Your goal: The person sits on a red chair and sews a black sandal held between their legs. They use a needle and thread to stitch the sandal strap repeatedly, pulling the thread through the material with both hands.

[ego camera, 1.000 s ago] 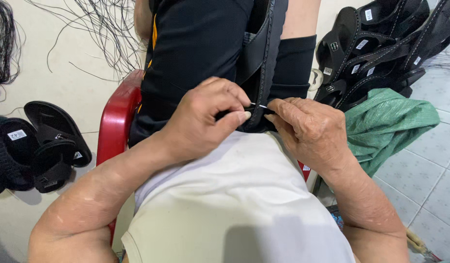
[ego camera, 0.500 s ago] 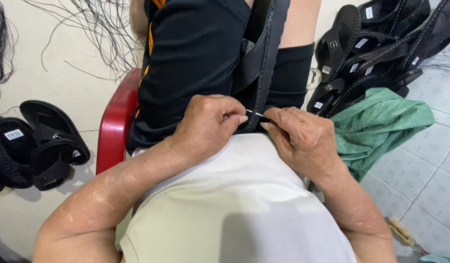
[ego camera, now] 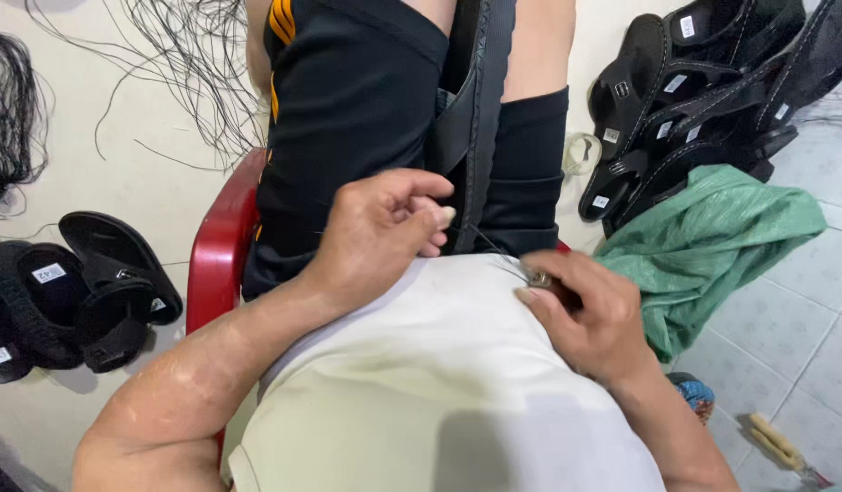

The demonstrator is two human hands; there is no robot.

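Note:
A black sandal (ego camera: 473, 100) stands upright, clamped between the thighs of my black shorts. My left hand (ego camera: 377, 235) is curled at the sandal's lower edge, fingertips pinched against the strap. My right hand (ego camera: 592, 321) sits lower and to the right, over my white shirt, with its fingers closed on a small metal needle-like tool (ego camera: 538, 279). A thin thread (ego camera: 496, 250) runs from the sandal down to that tool. The sandal's bottom end is hidden behind my hands and shirt.
I sit on a red plastic chair (ego camera: 219, 255). A heap of black sandals (ego camera: 703, 100) lies at the upper right above a crumpled green bag (ego camera: 717, 241). More black sandals (ego camera: 93, 287) lie at the left. Loose black threads (ego camera: 198, 77) spread over the floor. A wooden-handled tool (ego camera: 784, 446) lies at the lower right.
My right hand has drawn away from the left, down and to the right, pulling the thread out of the sandal. The left hand stays at the sandal's edge.

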